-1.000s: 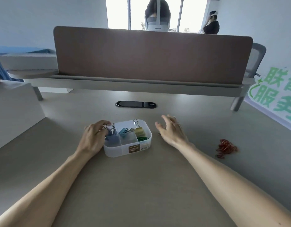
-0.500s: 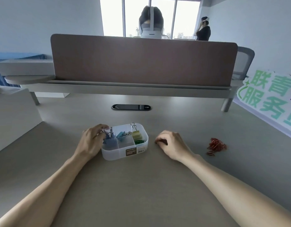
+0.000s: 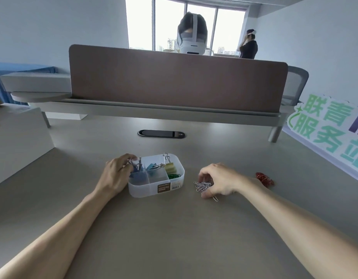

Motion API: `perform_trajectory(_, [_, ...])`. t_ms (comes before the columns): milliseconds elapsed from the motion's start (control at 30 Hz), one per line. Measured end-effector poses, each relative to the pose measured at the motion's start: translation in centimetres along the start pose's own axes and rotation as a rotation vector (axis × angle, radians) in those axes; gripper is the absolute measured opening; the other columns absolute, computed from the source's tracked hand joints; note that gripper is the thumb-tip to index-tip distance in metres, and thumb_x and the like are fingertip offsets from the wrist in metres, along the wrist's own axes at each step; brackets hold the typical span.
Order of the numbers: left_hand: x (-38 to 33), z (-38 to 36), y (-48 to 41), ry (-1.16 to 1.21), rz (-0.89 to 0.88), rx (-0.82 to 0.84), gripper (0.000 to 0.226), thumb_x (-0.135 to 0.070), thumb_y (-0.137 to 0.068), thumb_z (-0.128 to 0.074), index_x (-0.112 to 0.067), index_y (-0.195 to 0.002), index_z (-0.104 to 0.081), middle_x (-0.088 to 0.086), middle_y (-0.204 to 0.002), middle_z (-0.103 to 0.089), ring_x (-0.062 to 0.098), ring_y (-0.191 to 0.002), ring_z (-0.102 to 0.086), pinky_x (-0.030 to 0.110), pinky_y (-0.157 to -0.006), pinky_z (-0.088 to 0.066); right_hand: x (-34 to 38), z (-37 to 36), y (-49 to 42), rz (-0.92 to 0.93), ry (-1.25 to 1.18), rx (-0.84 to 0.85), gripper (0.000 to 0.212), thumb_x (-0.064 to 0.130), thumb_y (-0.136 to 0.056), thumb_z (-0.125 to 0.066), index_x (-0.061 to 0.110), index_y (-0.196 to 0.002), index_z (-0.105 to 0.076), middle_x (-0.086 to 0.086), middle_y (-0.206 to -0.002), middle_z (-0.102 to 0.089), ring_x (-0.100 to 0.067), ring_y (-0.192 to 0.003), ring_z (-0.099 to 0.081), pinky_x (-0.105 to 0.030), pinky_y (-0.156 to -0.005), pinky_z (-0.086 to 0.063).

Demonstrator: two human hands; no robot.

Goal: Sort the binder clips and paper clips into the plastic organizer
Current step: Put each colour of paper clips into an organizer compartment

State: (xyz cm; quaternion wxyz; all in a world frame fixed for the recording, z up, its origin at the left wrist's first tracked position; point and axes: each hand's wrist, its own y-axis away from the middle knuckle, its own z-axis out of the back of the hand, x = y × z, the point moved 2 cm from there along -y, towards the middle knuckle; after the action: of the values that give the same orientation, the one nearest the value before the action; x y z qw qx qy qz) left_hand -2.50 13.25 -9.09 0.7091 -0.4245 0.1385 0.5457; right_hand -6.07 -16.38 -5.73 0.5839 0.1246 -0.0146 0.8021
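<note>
A clear plastic organizer (image 3: pixel 154 191) with several compartments sits on the desk. Inside it are blue binder clips (image 3: pixel 140 168), lighter blue ones (image 3: pixel 154 166), a yellow binder clip (image 3: pixel 170 167) and green paper clips (image 3: pixel 174 175). My left hand (image 3: pixel 115 174) grips the organizer's left rim, fingers by the blue clips. To the right of the organizer lies a pile of silver paper clips (image 3: pixel 202 185); my right hand (image 3: pixel 220 181) has its curled fingers on this pile, gathering it. One silver clip (image 3: pixel 215 198) lies loose below the hand. Red paper clips (image 3: pixel 264 179) lie farther right.
A brown divider panel (image 3: pixel 178 79) closes off the desk's far side, with a black cable port (image 3: pixel 161 133) before it. A white cabinet (image 3: pixel 17 135) stands at the left and a green-lettered sign (image 3: pixel 331 127) at the right. Two people are behind the divider.
My right hand has drawn the silver paper clips into a pile toward me, and they now show under its fingertips. My left hand has stayed on the organizer.
</note>
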Motion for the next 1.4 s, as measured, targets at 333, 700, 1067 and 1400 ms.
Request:
perform_trajectory(333, [0.4,-0.1,-0.1,-0.01,-0.01,0.01,0.036,-0.02,-0.07,-0.041,-0.018,-0.096,-0.066,-0.004,-0.073,-0.067,0.018,-0.073,-0.058,0.011,-0.064,-0.039,0.0,0.3,-0.2,-0.071,-0.313,0.079,0.019,0.005,-0.069,-0.077,0.018,-0.061,-0.067,0.009,-0.045,-0.062,-0.007,-0.042,-0.058,-0.017,-0.047,-0.042])
perform_trajectory(700, [0.0,0.0,0.1,0.03,-0.015,0.013,0.036,-0.019,-0.069,-0.042,-0.016,-0.095,-0.067,-0.01,-0.067,-0.064,0.008,-0.066,-0.056,0.007,-0.059,-0.037,0.6,4.5,0.4,-0.098,-0.592,-0.056,0.013,-0.007,-0.069,-0.077,0.005,-0.065,-0.071,-0.007,-0.057,-0.069,-0.014,-0.048,-0.061,-0.022,-0.052,-0.054])
perform_trajectory(1067, [-0.1,0.1,0.2,0.053,0.004,0.026,0.037,-0.02,-0.071,-0.04,-0.017,-0.097,-0.066,-0.013,-0.068,-0.063,0.007,-0.067,-0.057,0.005,-0.058,-0.034,12.6,5.0,-5.1,0.08,-0.163,-0.062,0.016,0.006,-0.068,-0.077,0.018,-0.06,-0.07,0.003,-0.052,-0.066,-0.01,-0.051,-0.064,-0.023,-0.054,-0.053])
perform_trajectory(1400, [0.1,0.3,0.3,0.048,-0.011,0.019,0.034,-0.02,-0.073,-0.039,-0.016,-0.095,-0.065,0.002,-0.075,-0.068,0.021,-0.074,-0.06,0.028,-0.066,-0.043,14.5,1.6,-6.6,0.093,0.163,-0.005,0.017,-0.003,-0.064,-0.074,0.009,-0.075,-0.073,-0.008,-0.076,-0.065,-0.018,-0.056,-0.058,-0.024,-0.045,-0.046])
